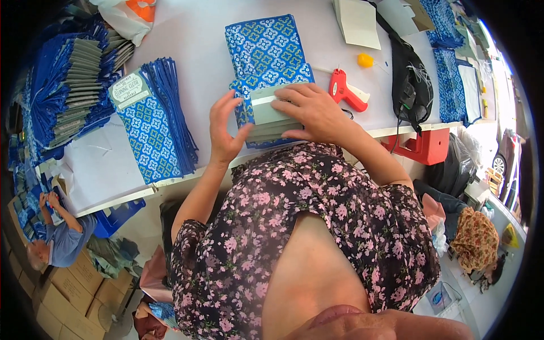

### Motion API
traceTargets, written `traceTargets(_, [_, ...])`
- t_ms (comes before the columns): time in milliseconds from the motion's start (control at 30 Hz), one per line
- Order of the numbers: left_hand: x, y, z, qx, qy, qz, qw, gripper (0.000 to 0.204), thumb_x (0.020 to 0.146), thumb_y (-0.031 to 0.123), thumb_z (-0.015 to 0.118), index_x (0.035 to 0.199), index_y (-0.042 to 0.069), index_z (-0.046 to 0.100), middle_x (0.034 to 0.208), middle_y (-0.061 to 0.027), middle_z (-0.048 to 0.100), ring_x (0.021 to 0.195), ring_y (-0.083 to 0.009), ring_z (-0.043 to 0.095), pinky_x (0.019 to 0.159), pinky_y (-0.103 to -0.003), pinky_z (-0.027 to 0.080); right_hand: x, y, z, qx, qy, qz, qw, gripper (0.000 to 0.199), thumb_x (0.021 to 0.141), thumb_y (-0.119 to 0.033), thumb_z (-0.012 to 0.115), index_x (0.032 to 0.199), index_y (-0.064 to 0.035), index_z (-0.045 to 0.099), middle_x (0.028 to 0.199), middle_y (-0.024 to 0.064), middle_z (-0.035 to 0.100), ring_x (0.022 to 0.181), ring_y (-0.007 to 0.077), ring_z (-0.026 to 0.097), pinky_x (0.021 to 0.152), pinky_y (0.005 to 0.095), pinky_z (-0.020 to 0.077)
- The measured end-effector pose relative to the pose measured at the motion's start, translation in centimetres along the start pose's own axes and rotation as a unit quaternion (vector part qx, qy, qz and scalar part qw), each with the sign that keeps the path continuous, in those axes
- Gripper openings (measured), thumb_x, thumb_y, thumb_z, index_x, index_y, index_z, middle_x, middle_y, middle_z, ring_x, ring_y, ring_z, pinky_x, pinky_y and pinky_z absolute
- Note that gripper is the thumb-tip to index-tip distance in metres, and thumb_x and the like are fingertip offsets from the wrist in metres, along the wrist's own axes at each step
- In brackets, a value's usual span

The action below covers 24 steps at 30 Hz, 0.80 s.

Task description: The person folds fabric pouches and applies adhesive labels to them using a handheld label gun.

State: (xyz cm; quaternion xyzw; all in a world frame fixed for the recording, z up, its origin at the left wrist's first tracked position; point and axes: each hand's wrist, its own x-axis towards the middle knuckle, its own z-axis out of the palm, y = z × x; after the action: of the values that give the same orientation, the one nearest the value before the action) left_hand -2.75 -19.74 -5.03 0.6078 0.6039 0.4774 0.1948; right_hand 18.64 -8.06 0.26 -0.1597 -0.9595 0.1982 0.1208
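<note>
Blue patterned cloths [265,48] lie stacked on the table in front of me. On their near end rests a grey-green card [266,116] with a white strip across it; more card edges show below. My left hand [225,129] is open at the left side of this stack, fingers and thumb apart, fingertips by the cloth's edge. Laid over the card's right part is my right hand [313,113]. Its fingers stretch across the top with tips near the white strip, and the thumb lies along the near edge.
Left of me lie fanned blue cloths with a labelled card [128,90], beyond them a tall heap of carded cloths [73,90]. A red glue gun [347,92], yellow object [365,60], pale cards [357,25] and a black bag [409,85] are rightward. Another person [65,238] works at far left.
</note>
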Motion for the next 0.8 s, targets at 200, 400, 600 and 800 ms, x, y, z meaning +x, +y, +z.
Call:
traceTargets(200, [-5.7, -2.8, 1.0, -0.207, 0.07, -0.254, 0.942, 0.054, 0.081, 0.01, 0.066, 0.128, 0.001, 0.04, 0.124, -0.0103, 0.046, 0.095, -0.0153, 0.052, 0.082, -0.029, 0.045, 1.4, 1.6, 2.3, 0.006, -0.058, -0.007, 0.998, 0.042, 0.076, -0.021, 0.068, 0.114, -0.0081, 0.055, 0.114, 0.0097, 0.057, 0.108, 0.0265, 0.054, 0.091, 0.0387, 0.0423])
traceTargets(400, [-5.5, -1.2, 2.1, -0.229, 0.076, -0.272, 0.931, 0.062, 0.076, 0.0, 0.068, 0.13, 0.0, 0.038, 0.124, -0.0103, 0.046, 0.093, -0.0134, 0.052, 0.085, -0.029, 0.045, 2.7, 0.3, 3.6, -0.072, -0.061, 0.013, 0.995, 0.035, 0.077, -0.024, 0.067, 0.106, -0.0083, 0.056, 0.108, 0.0079, 0.059, 0.102, 0.0241, 0.057, 0.084, 0.0363, 0.0442])
traceTargets(600, [-3.8, -0.8, 2.7, -0.273, 0.071, -0.282, 0.917, 0.053, 0.08, -0.006, 0.062, 0.128, -0.001, 0.039, 0.124, -0.0093, 0.045, 0.1, -0.0152, 0.054, 0.087, -0.027, 0.047, 1.0, -1.1, 6.4, -0.064, -0.055, 0.039, 0.996, 0.057, 0.069, -0.033, 0.072, 0.116, -0.0092, 0.051, 0.113, 0.0082, 0.054, 0.107, 0.0234, 0.052, 0.086, 0.0357, 0.0422])
traceTargets(800, [-3.6, -1.4, 2.3, -0.256, 0.087, -0.276, 0.922, 0.047, 0.082, -0.005, 0.061, 0.125, -0.001, 0.041, 0.124, -0.0091, 0.045, 0.099, -0.0138, 0.055, 0.083, -0.024, 0.047, 1.7, -1.4, 7.6, -0.149, -0.05, 0.031, 0.987, 0.076, 0.061, -0.029, 0.075, 0.128, -0.0087, 0.044, 0.119, 0.0099, 0.049, 0.114, 0.0246, 0.047, 0.092, 0.0365, 0.0379])
